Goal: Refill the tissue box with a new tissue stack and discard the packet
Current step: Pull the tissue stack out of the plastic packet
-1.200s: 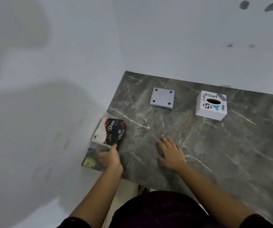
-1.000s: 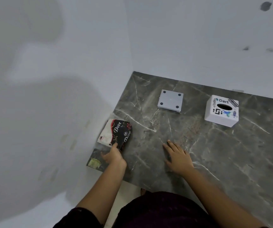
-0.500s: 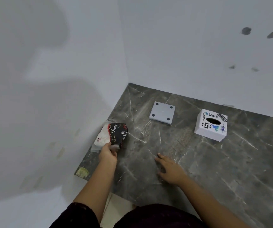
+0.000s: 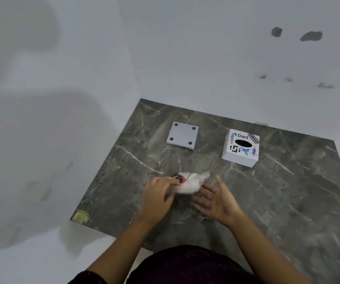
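A tissue packet (image 4: 189, 181), black and white with red print, is blurred just above the middle of the dark marble table (image 4: 288, 201). My left hand (image 4: 159, 197) grips its left end. Beside it my right hand (image 4: 216, 199) is open, palm up, fingers spread, at the packet's right side. The white tissue box (image 4: 240, 148) with stickers and an oval slot stands upright at the back right. Its flat grey base plate (image 4: 182, 135) with four dark dots lies apart from it at the back centre.
White walls close in behind and to the left of the table. The table's left corner bears a small yellowish sticker (image 4: 80, 216). My dark clothing fills the bottom of the view at the table's front edge.
My left hand has lifted the packet from the table's left edge and carried it right, to the middle. My right hand has risen off the table and turned palm up.
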